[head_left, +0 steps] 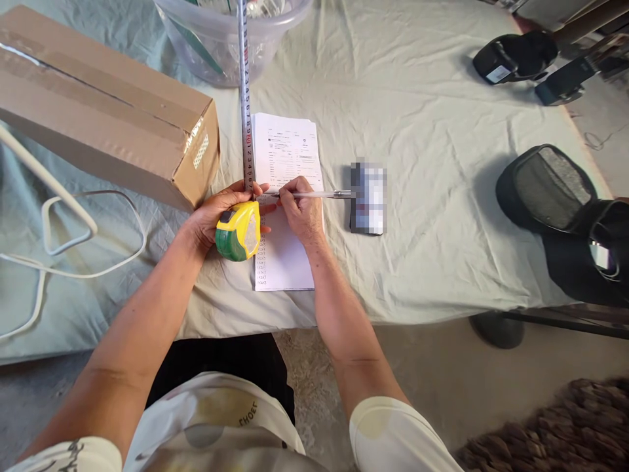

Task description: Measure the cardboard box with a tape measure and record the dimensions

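My left hand (209, 213) is closed around a yellow and green tape measure (238, 231). Its metal blade (244, 98) runs out away from me, along the left edge of a stack of printed sheets (287, 262) and up past a plastic basin. In my right hand (303, 210) is a slim pen (329, 194), pinched with its tip on or just above the paper near the blade. Rows of small handwriting line the sheet's left side, partly covered by my fingers. Beyond the pen's rear end lies a small blurred-out object (367, 200).
A taped cardboard box (113, 105) lies at left, beside a loose white cable (93, 272). The clear basin (216, 39) stands at the back with items inside. Dark caps (545, 187) and black devices (515, 56) sit at right on the cloth-covered table (442, 262).
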